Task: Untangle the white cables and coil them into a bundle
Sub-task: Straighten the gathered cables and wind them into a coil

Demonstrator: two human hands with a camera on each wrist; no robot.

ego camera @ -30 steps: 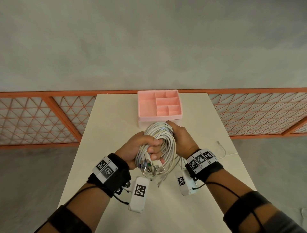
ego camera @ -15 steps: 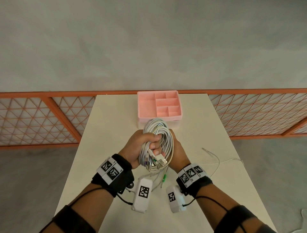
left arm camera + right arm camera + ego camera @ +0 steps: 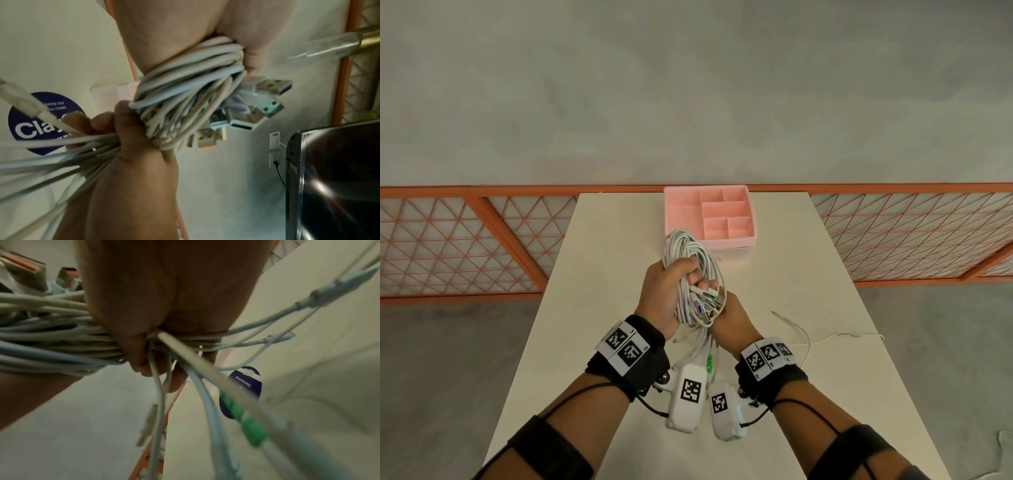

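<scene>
A coil of white cables stands upright above the table, with several USB plugs sticking out at its lower end. My left hand grips the coil from the left, fingers curled round its strands. Just below, my right hand grips the bottom of the coil and the tails; its fingers are hidden behind the cables. In the left wrist view the coil crosses my palm. In the right wrist view my right hand holds the strands, and loose tails with a green plug hang down.
A pink compartment tray sits on a white box at the far end of the cream table, just beyond the coil. One loose thin tail trails over the table to the right. An orange lattice fence runs behind.
My right hand has come from the far right side of the coil down towards me and now holds its bottom end. The coil shifted slightly left, and a tail dragged across the table.
</scene>
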